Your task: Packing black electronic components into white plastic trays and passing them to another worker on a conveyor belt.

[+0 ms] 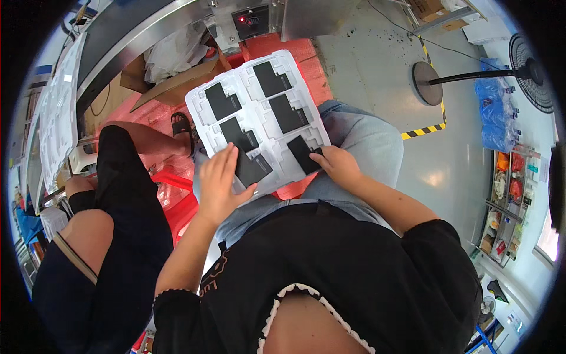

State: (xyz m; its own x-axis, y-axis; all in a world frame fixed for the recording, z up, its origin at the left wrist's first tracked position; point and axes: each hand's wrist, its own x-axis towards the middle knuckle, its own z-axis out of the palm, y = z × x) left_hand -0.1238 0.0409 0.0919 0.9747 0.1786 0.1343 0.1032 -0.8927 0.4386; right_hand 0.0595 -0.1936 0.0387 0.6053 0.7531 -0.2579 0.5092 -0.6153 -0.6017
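A white moulded tray [250, 71] rests tilted on my lap, holding several flat black rectangular parts [287, 113] in its pockets. My left hand [219, 184] lies flat with fingers spread over the black part [253, 168] in the near-left pocket. My right hand [337, 164] grips the tray's near-right edge, its fingers touching the black part [302, 154] in the near-right pocket.
Another person in dark clothes [127, 194] sits close on my left, a sandalled foot [181, 125] beside the tray. A red crate [306, 59] lies under the tray. A steel machine [177, 20] stands ahead, cardboard [177, 85] below it. A standing fan [471, 75] is right.
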